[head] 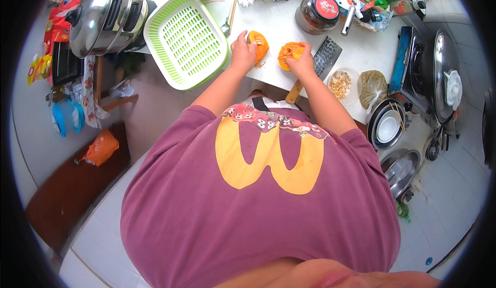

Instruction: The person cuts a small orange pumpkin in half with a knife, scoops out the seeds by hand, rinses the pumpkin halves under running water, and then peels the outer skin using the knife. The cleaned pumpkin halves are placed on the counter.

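Note:
My left hand (243, 54) grips one orange pumpkin half (260, 47) from its left side, above the white table. In my right hand (302, 62) is a second pumpkin half (287, 54), its stringy, seedy hollow turned upward and my thumb at its edge. The two pieces are apart. Just right of my right hand lies a cleaver (326, 57) with a dimpled blade, its wooden handle reaching past the table's front edge. Beyond it a clear round container (341, 84) holds pale seeds.
A green and white draining basket (186, 40) stands on the left, near a steamer pot (102, 18). Behind the cleaver is a dark jar with a red lid (319, 13). On the right are a tied plastic bag (372, 88), nested bowls (387, 127) and a lidded wok (445, 75).

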Demonstrator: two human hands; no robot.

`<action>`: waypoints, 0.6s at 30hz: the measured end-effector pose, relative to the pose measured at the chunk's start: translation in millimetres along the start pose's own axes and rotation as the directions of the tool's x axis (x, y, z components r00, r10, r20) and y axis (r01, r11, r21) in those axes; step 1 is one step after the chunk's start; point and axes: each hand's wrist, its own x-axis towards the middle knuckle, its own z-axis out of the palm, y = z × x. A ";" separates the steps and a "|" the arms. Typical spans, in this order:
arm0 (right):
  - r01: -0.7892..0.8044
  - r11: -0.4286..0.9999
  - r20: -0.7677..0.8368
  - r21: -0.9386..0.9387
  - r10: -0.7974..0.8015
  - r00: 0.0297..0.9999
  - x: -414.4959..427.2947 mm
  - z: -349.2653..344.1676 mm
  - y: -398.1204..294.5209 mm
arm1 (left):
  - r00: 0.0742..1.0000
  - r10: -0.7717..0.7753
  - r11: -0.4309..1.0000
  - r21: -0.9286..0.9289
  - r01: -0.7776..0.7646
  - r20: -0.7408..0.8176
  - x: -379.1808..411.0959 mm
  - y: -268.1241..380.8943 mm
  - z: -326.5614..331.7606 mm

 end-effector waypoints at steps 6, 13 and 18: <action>0.133 0.920 -0.021 0.368 -0.135 0.991 -41.1 -43.4 -10.1 | 0.938 0.313 0.925 -0.270 -0.267 0.147 -11.9 62.5 -34.5; 0.393 0.910 -0.137 0.129 -0.376 0.916 -95.7 -99.8 -27.4 | 0.349 0.243 0.186 -0.397 0.899 0.905 -33.1 154.1 2.4; 0.447 0.826 -0.294 -0.344 -0.547 0.784 -124.9 -139.4 -13.5 | 0.425 0.294 0.312 -0.507 0.804 0.856 -42.5 188.0 35.0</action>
